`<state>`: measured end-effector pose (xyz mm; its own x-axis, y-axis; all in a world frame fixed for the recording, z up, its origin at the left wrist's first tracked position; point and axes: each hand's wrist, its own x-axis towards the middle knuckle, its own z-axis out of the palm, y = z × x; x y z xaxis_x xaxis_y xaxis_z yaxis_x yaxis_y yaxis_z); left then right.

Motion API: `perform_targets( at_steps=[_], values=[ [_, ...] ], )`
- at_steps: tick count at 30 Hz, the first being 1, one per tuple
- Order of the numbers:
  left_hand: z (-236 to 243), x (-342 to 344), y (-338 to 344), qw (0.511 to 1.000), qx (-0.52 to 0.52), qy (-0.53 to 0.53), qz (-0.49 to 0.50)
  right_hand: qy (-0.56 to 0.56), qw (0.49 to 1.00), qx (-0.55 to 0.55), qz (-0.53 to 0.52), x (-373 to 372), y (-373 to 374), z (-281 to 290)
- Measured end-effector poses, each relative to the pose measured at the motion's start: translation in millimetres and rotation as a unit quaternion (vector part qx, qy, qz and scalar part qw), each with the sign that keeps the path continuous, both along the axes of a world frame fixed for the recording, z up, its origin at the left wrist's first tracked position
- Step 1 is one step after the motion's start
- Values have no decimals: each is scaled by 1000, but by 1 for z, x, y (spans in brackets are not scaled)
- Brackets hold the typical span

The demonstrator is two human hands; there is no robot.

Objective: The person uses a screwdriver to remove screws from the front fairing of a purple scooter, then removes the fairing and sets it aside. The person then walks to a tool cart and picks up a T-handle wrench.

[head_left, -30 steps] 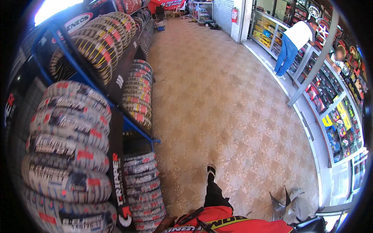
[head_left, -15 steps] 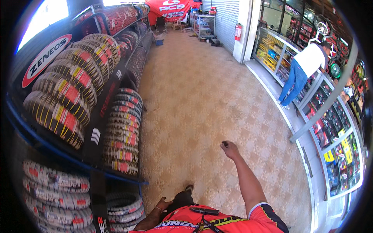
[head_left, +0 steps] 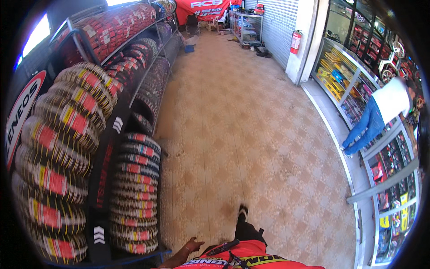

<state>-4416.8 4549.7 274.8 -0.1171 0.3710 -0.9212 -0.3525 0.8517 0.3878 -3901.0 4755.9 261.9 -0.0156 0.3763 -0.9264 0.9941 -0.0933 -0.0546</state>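
Observation:
Low in the picture, beside my body, hangs my left hand (head_left: 193,245). Its fingers look partly stretched out, and I see nothing in them. Closest to that hand is the lower stack of tyres (head_left: 135,193) on the rack, to its left and apart from it. My right hand is out of the picture. The front of my red shirt (head_left: 251,255) fills the bottom edge, and one dark shoe (head_left: 242,210) is set forward on the tiled floor (head_left: 242,125).
A long rack of tyres (head_left: 58,172) runs along the left. On the right a person in a white shirt (head_left: 393,101) leans over glass display cases (head_left: 345,74). A slanted grey pole (head_left: 383,184) juts in there. A fire extinguisher (head_left: 295,42) hangs on a white pillar; a red banner (head_left: 206,11) is at the far end.
I have moved forward along the aisle; the tyre rack and display cases have slid nearer. My right hand, seen before with something small and dark at its fingers, has left the picture.

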Motion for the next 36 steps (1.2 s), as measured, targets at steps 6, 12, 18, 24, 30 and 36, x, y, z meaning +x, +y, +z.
perform_targets(
  at_steps=[6,12,18,24,30,36],
  values=[
    [-30,-65,182,994,-97,51,-9,8,997,-9,71,-77,272,-53],
    [46,-164,444,988,-14,148,-44,149,917,355,103,-297,714,68],
    [57,-252,664,979,12,190,-70,431,748,504,27,-516,967,287],
    [23,-380,852,995,4,93,26,322,857,401,-4,-537,1056,160],
    [6,-478,1005,997,15,23,70,15,994,-1,112,-481,1036,0],
    [-32,-556,1142,997,-67,-7,27,1,997,-50,54,-570,1226,-47]
  ],
)
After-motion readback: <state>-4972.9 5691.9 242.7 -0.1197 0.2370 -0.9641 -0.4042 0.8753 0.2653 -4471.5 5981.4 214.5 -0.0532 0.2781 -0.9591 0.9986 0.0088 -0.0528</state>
